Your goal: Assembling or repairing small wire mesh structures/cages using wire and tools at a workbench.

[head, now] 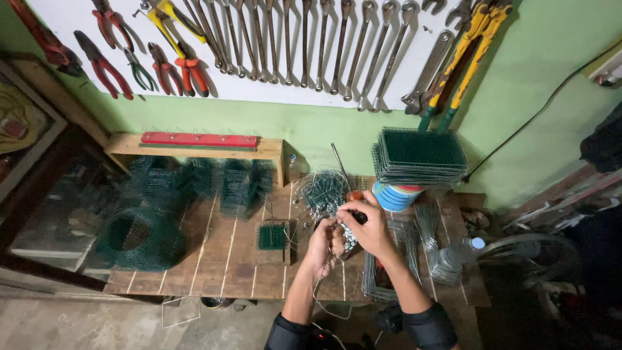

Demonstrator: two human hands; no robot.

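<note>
Gripping wire piece (348,237) — both hands, left hand (322,248), right hand (368,227) — over workbench (214,259).

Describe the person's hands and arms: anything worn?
Both hands are bare: no gloves, and no rings or watch that I can make out. The left hand and right hand lead into bare forearms. Dark, black-looking sleeves are pushed up to about the elbows, bunched at the bottom edge of the head view. No markings visible on them.

No pkgs, labels, signs or screens in view.
</note>
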